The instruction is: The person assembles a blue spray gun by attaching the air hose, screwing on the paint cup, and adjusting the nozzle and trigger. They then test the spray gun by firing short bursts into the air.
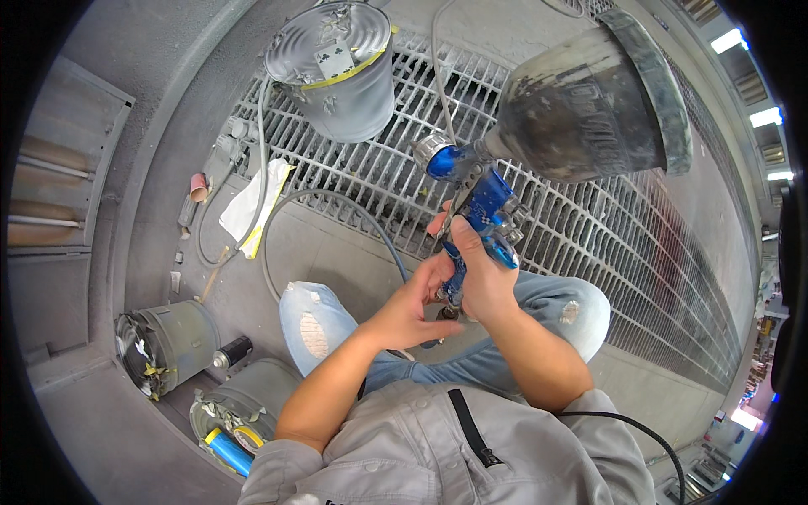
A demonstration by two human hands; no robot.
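My right hand [489,274] is wrapped around the handle of a blue gravity-feed spray gun [489,196], its thumb across the back of the body and fingertips showing beyond. The metal air cap [433,149] points away to the upper left. On the gun sits a large, paint-stained cup [581,107] with a thick grey rim, tilted to the right. My left hand [426,297] is beside the handle's lower end, thumb stretched away from the fingers. Its fingertips overlap the handle in view; contact is unclear. Close to its thumb is the hose fitting [448,312] under the handle.
A paint-coated metal bucket [353,107] stands on the floor grating [410,180]. Grey hoses [341,194] loop across the floor. Left are masking paper [255,202], a bucket [183,344], an aerosol can [233,351] and another container [259,382] with tape rolls [248,437].
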